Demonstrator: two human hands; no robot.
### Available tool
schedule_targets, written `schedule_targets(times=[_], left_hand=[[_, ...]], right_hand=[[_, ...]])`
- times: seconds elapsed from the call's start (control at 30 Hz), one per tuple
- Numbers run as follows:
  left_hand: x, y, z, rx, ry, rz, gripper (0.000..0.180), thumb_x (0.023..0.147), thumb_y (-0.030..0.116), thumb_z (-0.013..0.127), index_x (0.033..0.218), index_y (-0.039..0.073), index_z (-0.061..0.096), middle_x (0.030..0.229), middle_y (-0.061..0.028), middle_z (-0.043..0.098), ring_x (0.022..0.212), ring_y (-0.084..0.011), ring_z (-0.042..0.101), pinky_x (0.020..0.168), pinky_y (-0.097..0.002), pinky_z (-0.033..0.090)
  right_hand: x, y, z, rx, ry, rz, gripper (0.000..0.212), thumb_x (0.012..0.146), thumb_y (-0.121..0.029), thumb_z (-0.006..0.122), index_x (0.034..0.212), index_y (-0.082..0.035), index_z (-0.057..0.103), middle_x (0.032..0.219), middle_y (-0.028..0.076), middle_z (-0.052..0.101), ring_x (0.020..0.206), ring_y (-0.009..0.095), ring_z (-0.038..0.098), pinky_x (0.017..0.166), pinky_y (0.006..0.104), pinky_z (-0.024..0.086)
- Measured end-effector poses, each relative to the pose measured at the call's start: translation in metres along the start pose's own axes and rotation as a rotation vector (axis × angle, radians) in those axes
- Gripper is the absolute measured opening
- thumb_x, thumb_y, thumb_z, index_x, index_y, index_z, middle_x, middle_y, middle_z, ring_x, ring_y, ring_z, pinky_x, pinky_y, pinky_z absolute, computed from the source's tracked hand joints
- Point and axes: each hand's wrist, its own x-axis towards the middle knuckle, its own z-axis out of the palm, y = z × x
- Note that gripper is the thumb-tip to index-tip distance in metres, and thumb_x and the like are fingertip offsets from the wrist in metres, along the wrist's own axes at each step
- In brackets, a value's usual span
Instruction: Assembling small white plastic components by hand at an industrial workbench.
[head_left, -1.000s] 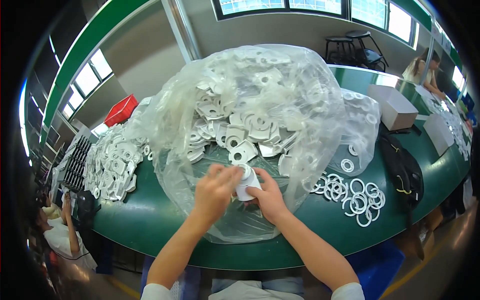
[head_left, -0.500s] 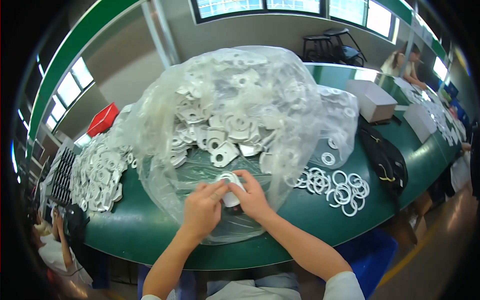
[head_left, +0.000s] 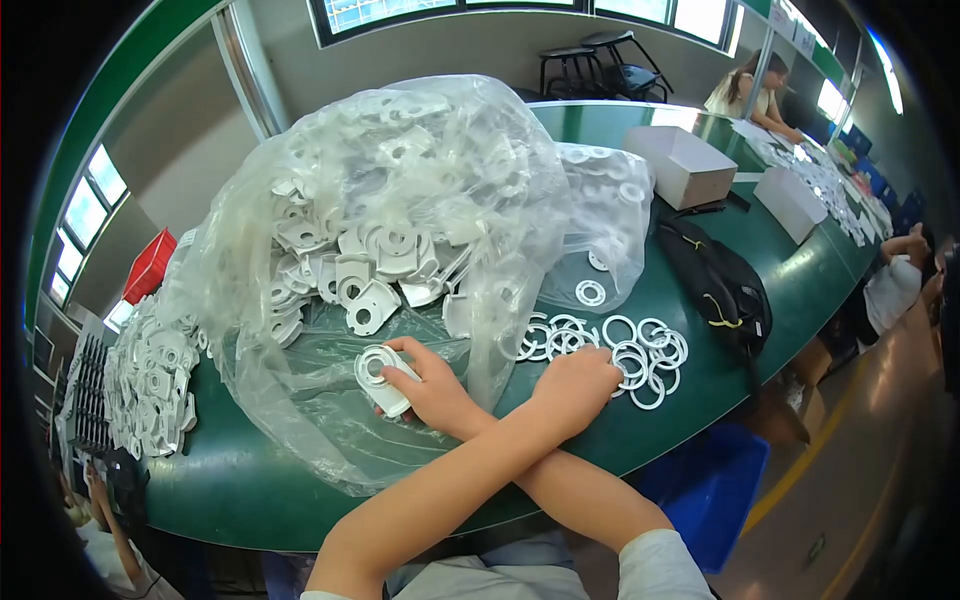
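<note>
My forearms are crossed, the left one lying over the right. In my right hand (head_left: pixel 435 390) is a white flat plastic part (head_left: pixel 392 397), gripped with the thumb on top. A white ring (head_left: pixel 374 367) sits on the round end of that part. My left hand (head_left: pixel 577 388) reaches across to the right, down at a loose pile of white rings (head_left: pixel 652 352). Its fingers are curled and pressed together at the near edge of the pile; their tips are hidden, so what they hold cannot be made out.
A large clear plastic bag (head_left: pixel 400 120) full of white parts spreads over the green table (head_left: pixel 260 490). More white parts (head_left: pixel 150 385) are heaped at left, near a red bin (head_left: pixel 150 265). A smaller bag (head_left: pixel 600 190), white boxes (head_left: pixel 690 170) and a black bag (head_left: pixel 715 285) stand right.
My left hand has left the white part and crossed over to the rings on the right. My right hand keeps the part, now tilted with its ring in view. The view has shifted right.
</note>
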Motion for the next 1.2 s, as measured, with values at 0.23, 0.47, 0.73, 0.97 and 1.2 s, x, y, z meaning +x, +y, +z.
schedule_targets(times=[0.23,0.47,0.73,0.97,1.2], left_hand=[[-0.03,-0.005,-0.055,-0.135,0.351,0.148,0.013,0.074,0.003,0.062,0.087,0.001,0.059,0.086,-0.0096,0.061,0.082,-0.0252,0.062,0.072,-0.0339,0.05],[-0.148,-0.074,-0.119,-0.846,0.786,-0.36,0.011,0.09,0.002,0.052,0.097,-0.001,0.058,0.079,-0.0015,0.059,0.076,-0.0083,0.059,0.07,-0.0211,0.045],[-0.216,-0.104,-0.115,-0.84,0.972,-0.603,0.012,0.09,0.005,0.056,0.1,-0.001,0.059,0.075,-0.0046,0.061,0.056,-0.0082,0.055,0.042,-0.0195,0.041],[-0.215,-0.106,-0.101,-0.486,0.91,-0.49,0.005,0.08,0.001,0.066,0.084,-0.001,0.066,0.083,-0.0044,0.058,0.072,-0.0097,0.059,0.059,-0.0205,0.048],[-0.214,-0.107,-0.09,-0.526,0.883,-0.502,0.004,0.079,0.001,0.067,0.083,-0.001,0.067,0.081,-0.0037,0.057,0.067,-0.0075,0.056,0.057,-0.0199,0.045]], right_hand=[[0.004,0.004,0.002,-0.103,-0.066,0.053,0.026,0.093,-0.016,0.052,0.117,-0.007,0.045,0.084,0.005,0.062,0.065,0.01,0.061,0.048,0.024,0.044],[0.002,0.002,0.0,-0.078,-0.065,0.055,0.034,0.091,-0.015,0.055,0.121,-0.004,0.045,0.088,0.006,0.063,0.071,0.013,0.062,0.058,0.0251,0.05],[-0.006,-0.008,0.011,-0.029,-0.196,0.279,0.047,0.089,-0.004,0.05,0.133,-0.003,0.034,0.1,0.017,0.062,0.083,0.023,0.067,0.061,0.0312,0.055],[-0.008,-0.012,0.017,-0.07,-0.209,0.278,0.056,0.082,0.004,0.049,0.134,0.001,0.031,0.104,0.02,0.061,0.086,0.028,0.067,0.066,0.0317,0.055],[-0.008,-0.013,0.02,-0.058,-0.227,0.269,0.054,0.08,0.005,0.049,0.132,0.002,0.033,0.104,0.019,0.061,0.086,0.028,0.067,0.063,0.0305,0.054]])
